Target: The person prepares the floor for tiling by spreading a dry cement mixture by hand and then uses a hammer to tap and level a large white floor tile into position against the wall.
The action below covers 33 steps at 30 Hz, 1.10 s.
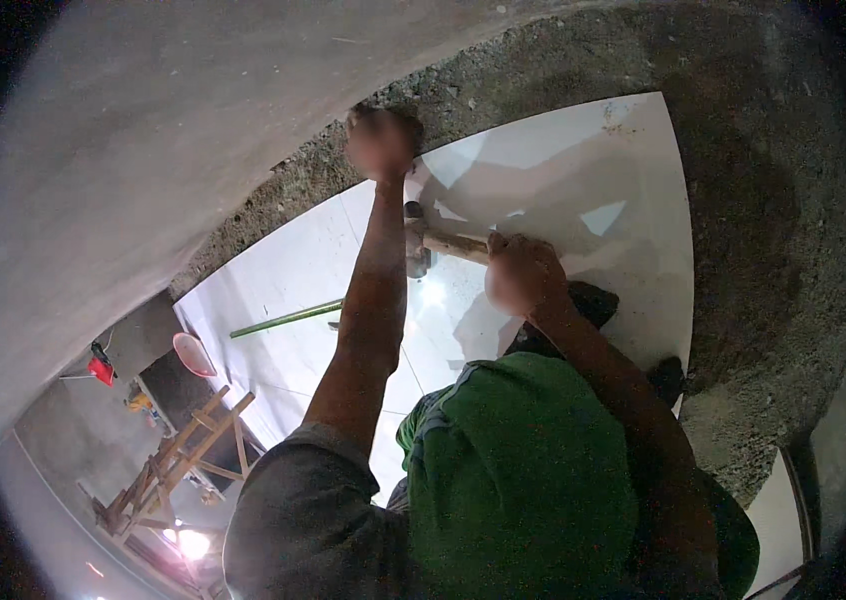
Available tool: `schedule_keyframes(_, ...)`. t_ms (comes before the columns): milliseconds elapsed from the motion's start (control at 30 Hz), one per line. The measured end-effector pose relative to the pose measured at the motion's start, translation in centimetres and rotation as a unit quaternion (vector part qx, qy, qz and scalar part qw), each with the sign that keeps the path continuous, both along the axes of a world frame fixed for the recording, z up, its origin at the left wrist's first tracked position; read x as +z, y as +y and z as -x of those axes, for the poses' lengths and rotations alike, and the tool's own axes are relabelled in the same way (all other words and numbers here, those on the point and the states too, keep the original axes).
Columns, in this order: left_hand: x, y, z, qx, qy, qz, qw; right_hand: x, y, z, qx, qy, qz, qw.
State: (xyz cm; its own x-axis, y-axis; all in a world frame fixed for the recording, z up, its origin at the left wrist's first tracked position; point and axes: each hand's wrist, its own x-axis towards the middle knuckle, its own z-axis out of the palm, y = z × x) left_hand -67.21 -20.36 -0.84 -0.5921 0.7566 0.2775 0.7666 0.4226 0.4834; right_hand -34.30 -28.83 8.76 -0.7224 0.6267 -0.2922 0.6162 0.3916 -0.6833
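Observation:
My right hand (523, 278) is closed round the wooden handle of a mallet (458, 246). The mallet's head, with dark ends, is over the white floor tiles (543, 150), beside my left forearm; I cannot tell whether it touches them. Stretched out ahead, my left hand (381, 147) is at the tiles' far edge, by the rough gap along the wall. Its fingers are blurred and mostly hidden, so whether it grips anything does not show. A long green bar (288, 318) lies on the tiles to the left of my left forearm.
A grey wall (173, 130) rises at the far left. Rough, unfinished ground (753, 250) borders the tiles on the right. A pink basin (193, 355), a wooden trestle (188, 450) and a bright lamp (191, 544) stand to the left. My dark shoe (593, 303) is near my right wrist.

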Motion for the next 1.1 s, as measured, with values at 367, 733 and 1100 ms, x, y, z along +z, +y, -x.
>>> schedule_keyframes(367,-2.5,-0.7,2.7,-0.041,0.096,-0.005,0.995,0.2,-0.6,-0.2,-0.004,0.032,0.002,0.999)
schedule_keyframes(733,-6.1,-2.8,13.2,0.070,0.123,0.223,0.964,-0.3,-0.9,0.0,-0.002,0.022,-0.013,1.000)
schedule_keyframes(1100,-6.8,-6.9,17.2,-0.042,0.253,0.096,0.962,0.5,-1.0,0.3,0.024,0.015,-0.031,0.999)
